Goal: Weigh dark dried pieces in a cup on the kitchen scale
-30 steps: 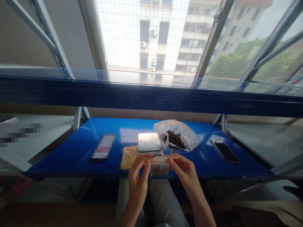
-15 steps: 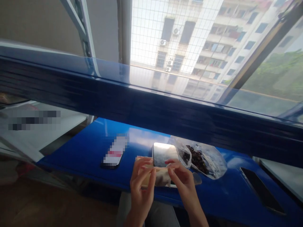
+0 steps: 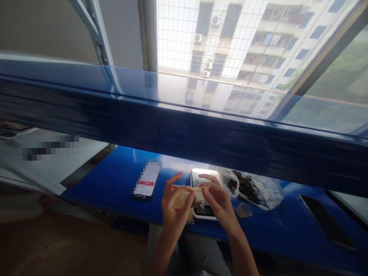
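Between my two hands is a small pale pouch (image 3: pixel 197 198), thin-walled, with a darker patch showing through it. My left hand (image 3: pixel 174 209) pinches its top edge on the left with thumb and fingers. At the right end of the same edge my right hand (image 3: pixel 220 201) pinches it too. Below and behind the pouch stands a digital scale (image 3: pixel 211 216) with a shiny metal plate and a dark display, partly hidden by my hands. A flat, pale packet (image 3: pixel 189 217) lies beneath my left hand, mostly covered.
Right of the scale lies a clear plastic bag (image 3: pixel 271 193) of dark dried pieces, with a small translucent scoop-like piece (image 3: pixel 244 210) in front. A lit phone (image 3: pixel 149 180) lies left, a dark phone-like slab (image 3: pixel 327 222) right. A blue shelf beam (image 3: pixel 184 132) crosses above the blue table (image 3: pixel 115 184).
Both hands have risen slightly with the pouch, still pinching its top edge. More of the scale's front and display shows now. The camera view has shifted a little.
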The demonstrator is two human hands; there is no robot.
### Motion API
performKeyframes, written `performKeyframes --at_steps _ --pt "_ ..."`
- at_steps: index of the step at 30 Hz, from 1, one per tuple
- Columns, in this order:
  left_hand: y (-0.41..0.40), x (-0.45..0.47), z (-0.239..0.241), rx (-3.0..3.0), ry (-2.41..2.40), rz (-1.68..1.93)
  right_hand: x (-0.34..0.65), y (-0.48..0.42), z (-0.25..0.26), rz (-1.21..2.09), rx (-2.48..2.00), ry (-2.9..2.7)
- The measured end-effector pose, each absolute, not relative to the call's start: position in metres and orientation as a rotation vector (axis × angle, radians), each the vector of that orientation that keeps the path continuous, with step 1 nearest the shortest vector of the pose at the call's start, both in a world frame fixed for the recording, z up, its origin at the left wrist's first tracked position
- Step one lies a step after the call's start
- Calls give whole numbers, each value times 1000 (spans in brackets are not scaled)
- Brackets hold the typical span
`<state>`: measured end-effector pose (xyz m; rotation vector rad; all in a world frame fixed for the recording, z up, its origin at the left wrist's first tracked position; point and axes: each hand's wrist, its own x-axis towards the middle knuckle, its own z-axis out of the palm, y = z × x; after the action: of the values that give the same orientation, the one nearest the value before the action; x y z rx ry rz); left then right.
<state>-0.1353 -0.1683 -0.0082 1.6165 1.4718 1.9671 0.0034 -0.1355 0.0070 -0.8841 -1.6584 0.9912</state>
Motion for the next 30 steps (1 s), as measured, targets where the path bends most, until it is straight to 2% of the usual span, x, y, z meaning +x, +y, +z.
performKeyframes --at_steps 9,17,30 --pt "-168 -134 9 1574 1331 1835 11 -143 12 1035 -871 -1579" --pt "-170 -111 11 1478 973 1641 26 -149 4 1105 -721 -1456" --pt "-149 -112 4 1696 1300 1629 32 -129 -6 994 -1023 -1356"
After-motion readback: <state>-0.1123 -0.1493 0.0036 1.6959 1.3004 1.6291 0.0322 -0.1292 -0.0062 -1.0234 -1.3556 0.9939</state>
